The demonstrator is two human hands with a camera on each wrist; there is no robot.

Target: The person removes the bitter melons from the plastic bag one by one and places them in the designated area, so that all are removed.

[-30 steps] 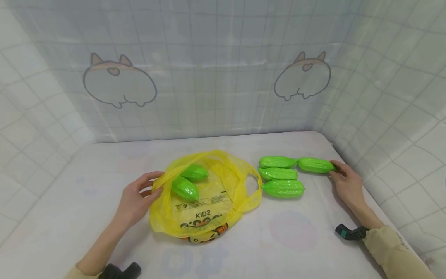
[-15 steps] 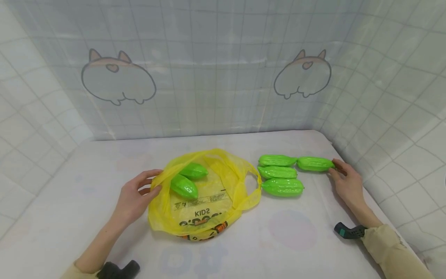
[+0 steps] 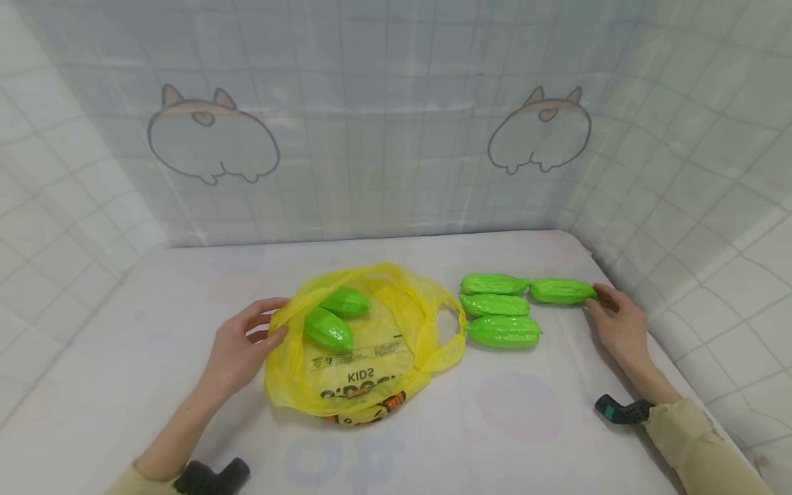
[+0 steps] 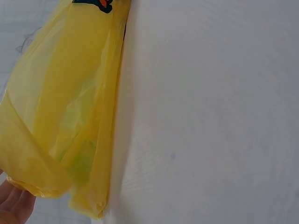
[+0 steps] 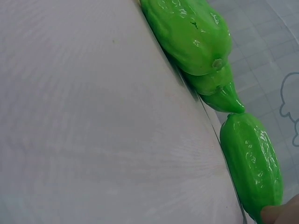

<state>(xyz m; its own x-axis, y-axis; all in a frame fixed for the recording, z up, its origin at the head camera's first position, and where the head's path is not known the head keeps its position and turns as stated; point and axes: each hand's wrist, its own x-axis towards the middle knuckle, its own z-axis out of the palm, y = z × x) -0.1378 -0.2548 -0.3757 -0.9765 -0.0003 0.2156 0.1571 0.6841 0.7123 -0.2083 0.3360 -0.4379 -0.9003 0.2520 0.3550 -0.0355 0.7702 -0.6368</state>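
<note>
A yellow plastic bag (image 3: 423,295) lies on its side with its mouth facing up and right. My left hand (image 3: 238,350) pinches the left rim of that bag between thumb and fingers. Inside it are two glossy green bitter melons (image 3: 330,331), partly covered by the plastic. To the right of the bag, three more bitter melons (image 3: 495,305) lie stacked in a column. Another bitter melon (image 3: 562,291) lies end to end with the farthest of these, and my right hand (image 3: 621,328) holds its right tip. In the right wrist view only a fingertip (image 5: 280,215) shows on that melon.
A white cloth (image 3: 520,412) with faint prints covers the table. A grid-patterned curtain (image 3: 377,172) with two dog drawings rises behind it, and similar sheets stand at left and right. The right sheet (image 3: 699,275) is close to my right hand.
Both hands keep their places on the bag and the melon. The whole head view shifts only slightly; the things stay where they were.
</note>
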